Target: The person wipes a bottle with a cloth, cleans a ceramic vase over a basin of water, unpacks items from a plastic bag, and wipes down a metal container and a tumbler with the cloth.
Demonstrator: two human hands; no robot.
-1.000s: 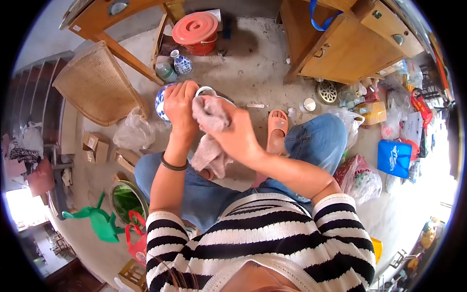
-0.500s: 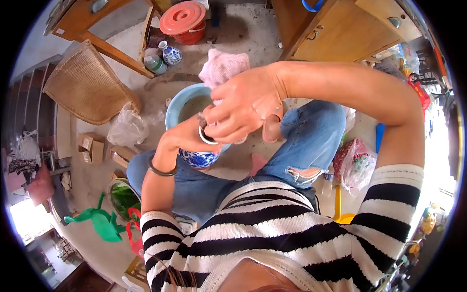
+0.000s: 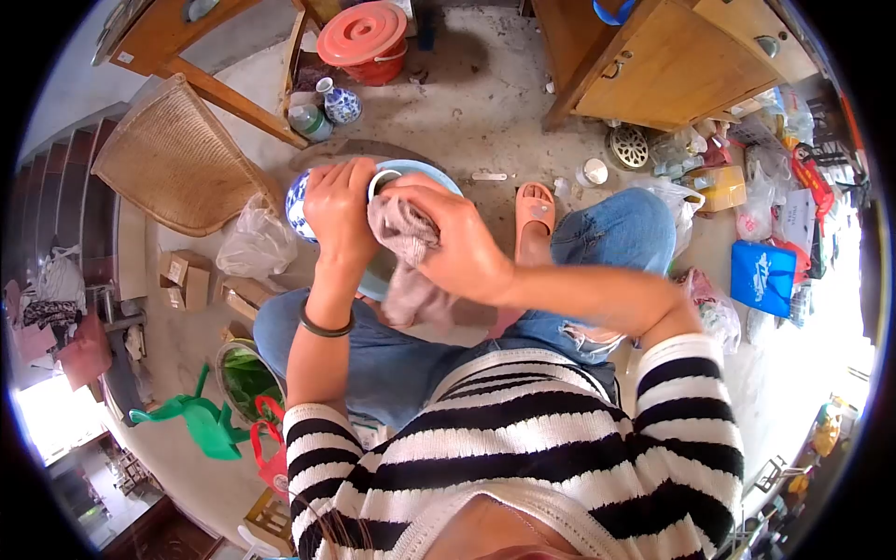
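Observation:
My left hand point(image 3: 341, 213) is wrapped round the neck of a blue-and-white vase point(image 3: 300, 205), whose round body shows left of the fist and whose white rim shows on the right. A greyish-pink cloth point(image 3: 403, 233) is bunched in my right hand point(image 3: 459, 238), pressed at the vase's rim, its loose end hanging down. Behind and below both hands is a light blue basin point(image 3: 431, 172), partly hidden by them. The part of the cloth at the vase's mouth is covered by my fingers.
A smaller blue-and-white vase point(image 3: 339, 102) stands beside a plastic bottle point(image 3: 310, 122) and a red lidded bucket point(image 3: 364, 42). A woven chair back point(image 3: 182, 159) is at left, a wooden cabinet point(image 3: 672, 70) at upper right. A green watering can point(image 3: 207, 425) lies lower left.
Since half a second ago, the vase has swung up and left from a lower position, tilting sideways. My right hand and the cloth have come back from above the basin to the vase's rim.

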